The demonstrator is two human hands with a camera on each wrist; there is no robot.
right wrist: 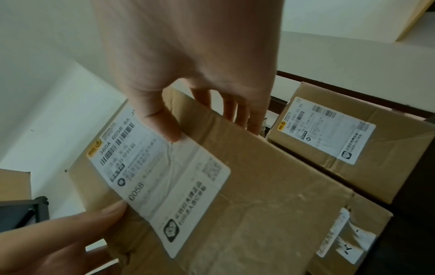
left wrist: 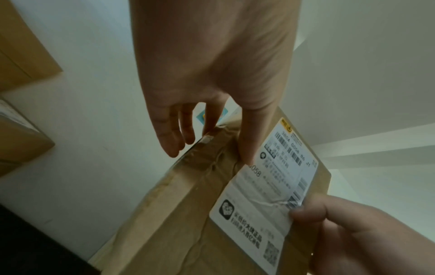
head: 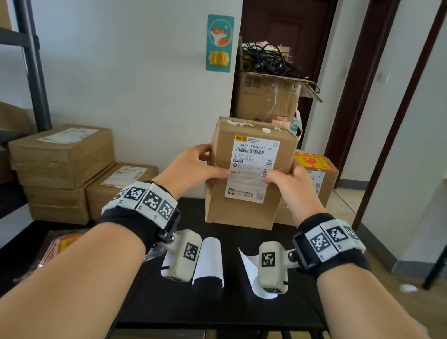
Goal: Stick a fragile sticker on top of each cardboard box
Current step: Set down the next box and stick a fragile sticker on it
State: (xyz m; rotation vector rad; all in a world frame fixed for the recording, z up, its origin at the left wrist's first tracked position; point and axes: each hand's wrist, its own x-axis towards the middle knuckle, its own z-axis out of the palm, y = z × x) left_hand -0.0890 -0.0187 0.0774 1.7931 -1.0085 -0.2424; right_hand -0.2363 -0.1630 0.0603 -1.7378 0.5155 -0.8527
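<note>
I hold a cardboard box (head: pixel 222 139) upright over the far part of the black table (head: pixel 222 311). Its white shipping label (head: pixel 249 167) faces me. My left hand (head: pixel 213 163) grips its left edge, thumb on the front and fingers behind; in the left wrist view this hand (left wrist: pixel 212 150) clasps the taped edge. My right hand (head: pixel 282 173) grips the right edge the same way, its thumb (right wrist: pixel 164 122) pressing on the label (right wrist: pixel 160 176). Behind it on the right stands a second box (head: pixel 324 186) with a red and yellow fragile sticker (head: pixel 314 161) on top.
White backing papers (head: pixel 211 259) lie on the table near me. A red and yellow sticker pack (head: pixel 61 246) sits at the table's left edge. Stacked boxes (head: pixel 62 154) and a black rack (head: pixel 28 18) stand on the left. An open box of cables (head: pixel 267 96) is behind.
</note>
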